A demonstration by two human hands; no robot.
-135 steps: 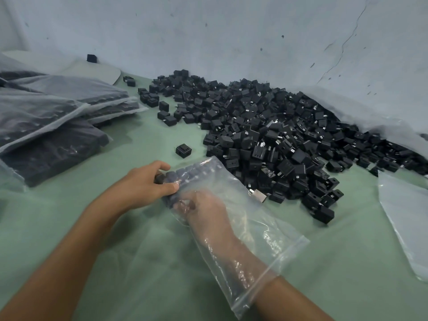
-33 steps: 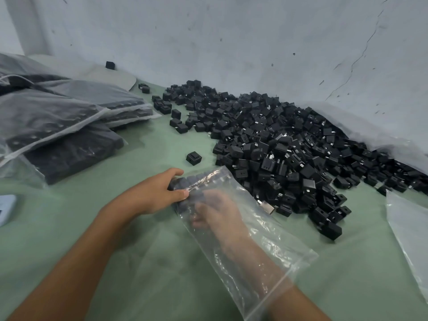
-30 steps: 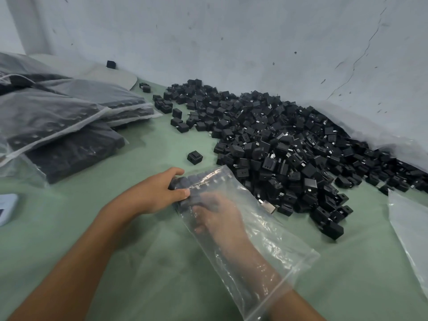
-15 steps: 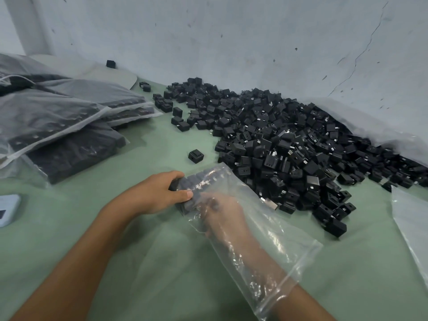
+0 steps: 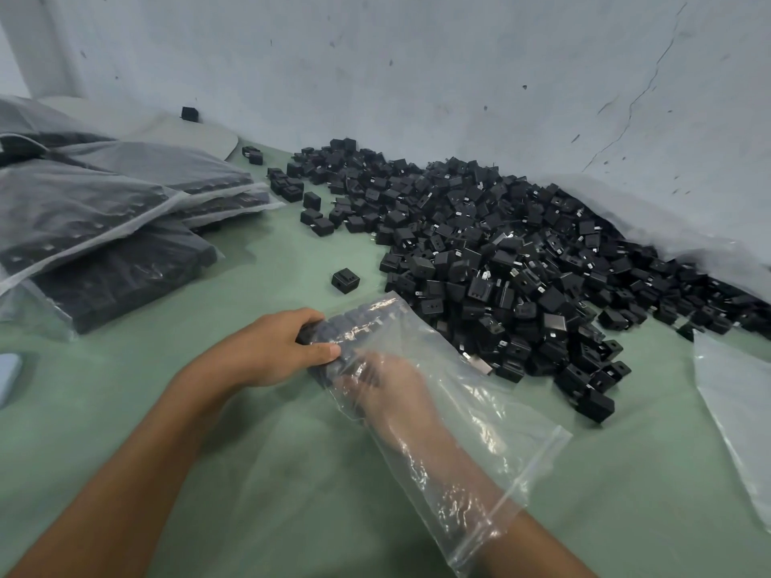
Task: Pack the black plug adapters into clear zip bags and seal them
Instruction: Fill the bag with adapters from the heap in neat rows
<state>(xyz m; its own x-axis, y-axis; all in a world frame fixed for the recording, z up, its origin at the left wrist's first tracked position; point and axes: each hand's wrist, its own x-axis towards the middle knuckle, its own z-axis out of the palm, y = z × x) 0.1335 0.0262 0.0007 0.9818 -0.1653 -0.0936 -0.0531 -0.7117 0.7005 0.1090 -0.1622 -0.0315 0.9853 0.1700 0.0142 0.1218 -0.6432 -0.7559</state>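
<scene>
Left hand (image 5: 277,348) gripping adapter-filled zip bag (image 5: 454,394) end; right hand (image 5: 392,385) inside, grip unclear.

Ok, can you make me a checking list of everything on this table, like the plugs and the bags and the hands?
Surface: green table, matte, mostly bare near the person.
Job's things: big heap of black plug adapters against the wall; one stray adapter apart from it; open clear zip bag with a row of adapters at its far end.
Clutter: filled bags stacked at left; empty plastic bag at right; pale blue object at left edge, unclear.
Hands: left hand grips the bag's far end from outside; right hand is inside the bag, blurred.
Cables: nothing seen.
Surroundings: grey cracked wall.
</scene>
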